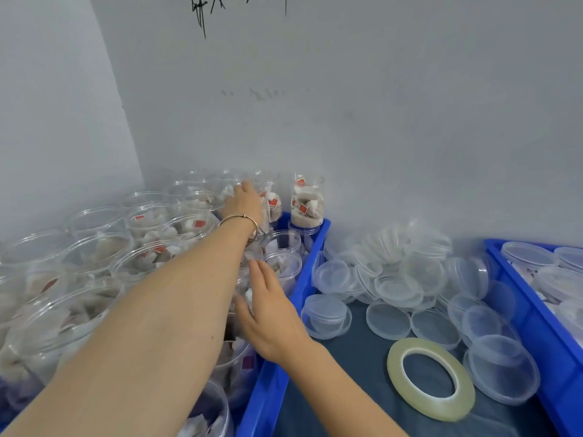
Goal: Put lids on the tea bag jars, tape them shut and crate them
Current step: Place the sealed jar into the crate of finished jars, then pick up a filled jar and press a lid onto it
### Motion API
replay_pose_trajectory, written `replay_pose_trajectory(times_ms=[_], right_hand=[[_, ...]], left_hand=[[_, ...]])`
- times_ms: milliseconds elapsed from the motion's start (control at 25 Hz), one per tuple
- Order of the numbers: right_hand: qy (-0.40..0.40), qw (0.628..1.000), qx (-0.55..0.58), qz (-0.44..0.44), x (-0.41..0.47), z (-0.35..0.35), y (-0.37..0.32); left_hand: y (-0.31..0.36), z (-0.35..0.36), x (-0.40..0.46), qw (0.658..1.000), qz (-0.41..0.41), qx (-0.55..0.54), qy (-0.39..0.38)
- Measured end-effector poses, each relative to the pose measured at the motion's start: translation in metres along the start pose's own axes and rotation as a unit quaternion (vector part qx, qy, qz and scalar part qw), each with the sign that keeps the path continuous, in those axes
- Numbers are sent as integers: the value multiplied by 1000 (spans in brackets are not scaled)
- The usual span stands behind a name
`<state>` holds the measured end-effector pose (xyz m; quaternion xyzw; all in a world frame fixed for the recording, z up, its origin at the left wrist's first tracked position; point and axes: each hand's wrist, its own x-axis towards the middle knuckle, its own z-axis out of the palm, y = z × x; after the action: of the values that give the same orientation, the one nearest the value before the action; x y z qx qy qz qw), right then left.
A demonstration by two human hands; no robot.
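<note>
Several clear open jars of tea bags [151,222] fill the blue crate on the left [310,266], some stacked in a second layer. My left hand [244,201] reaches to the back row and its fingers curl over the top of a tea bag jar [228,189] there. My right hand [273,307] is lower, at the crate's right side, with fingers straight against a jar [284,266]. A heap of clear lids [397,279] lies on the dark table to the right. A roll of clear tape [430,378] lies flat near the front.
A second blue crate [517,298] at the right edge holds jars with lids on. One filled jar [306,201] stands high at the left crate's far corner. White walls close in behind and to the left.
</note>
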<state>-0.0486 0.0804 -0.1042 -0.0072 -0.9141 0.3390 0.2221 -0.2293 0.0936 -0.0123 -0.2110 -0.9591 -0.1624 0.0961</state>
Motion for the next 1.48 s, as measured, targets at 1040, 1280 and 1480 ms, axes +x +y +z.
replay_pose_trajectory(times_ms=[1040,1280,1480], right_hand=[[195,834,-245,454,-158,-155,179],[6,811,-300,502,-166,-169,174],[154,824,-323,438,-159,-196,146]], left_hand=[[80,112,-246,904,260,-337,33],[58,129,-251,833,204,-512,-52],[74,135,-257,800,114,-585,-75]])
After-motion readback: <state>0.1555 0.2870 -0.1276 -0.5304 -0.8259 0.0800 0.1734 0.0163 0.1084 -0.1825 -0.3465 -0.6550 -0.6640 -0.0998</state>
